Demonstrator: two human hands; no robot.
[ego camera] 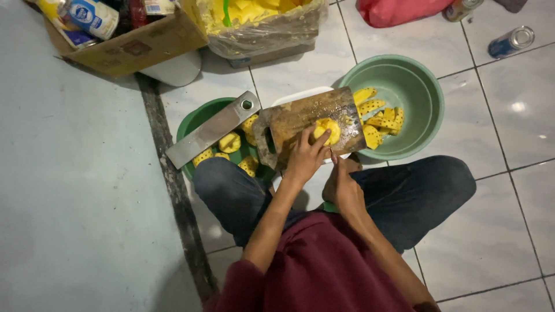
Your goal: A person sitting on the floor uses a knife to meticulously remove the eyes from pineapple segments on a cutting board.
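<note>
Seated figure on a tiled floor (pixel 497 115), seen from above; maroon shirt nearest the viewer, dark trousers with knees spread to either side. The left hand (pixel 305 157) reaches forward, its grip closed loosely from above on a yellow pineapple piece (pixel 327 130) and pressing it onto a worn wooden cutting board (pixel 300 118). The right hand (pixel 342 188) sits just behind and to the right of the left, curled near the board's near edge; whether its grip holds anything cannot be told, since the fingers are turned away. The cutting board rests tilted across two basins. To the left, partly under the board, a dark green basin (pixel 196 118) contains peeled pineapple chunks (pixel 229 141), and a broad steel cleaver (pixel 213 130) lies across its rim, blade pointing toward the lower left. To the right, a pale green basin (pixel 428 86) holds cut yellow slices (pixel 378 118) dotted with dark eyes, gathered against its left wall just beside the board's edge. Farther off, a cardboard box (pixel 136 49) with tins stands at upper left, a plastic-lined box of yellow pieces (pixel 263 26) beside it, a red bag (pixel 399 11) and a lying can (pixel 511 40) at upper right.
</note>
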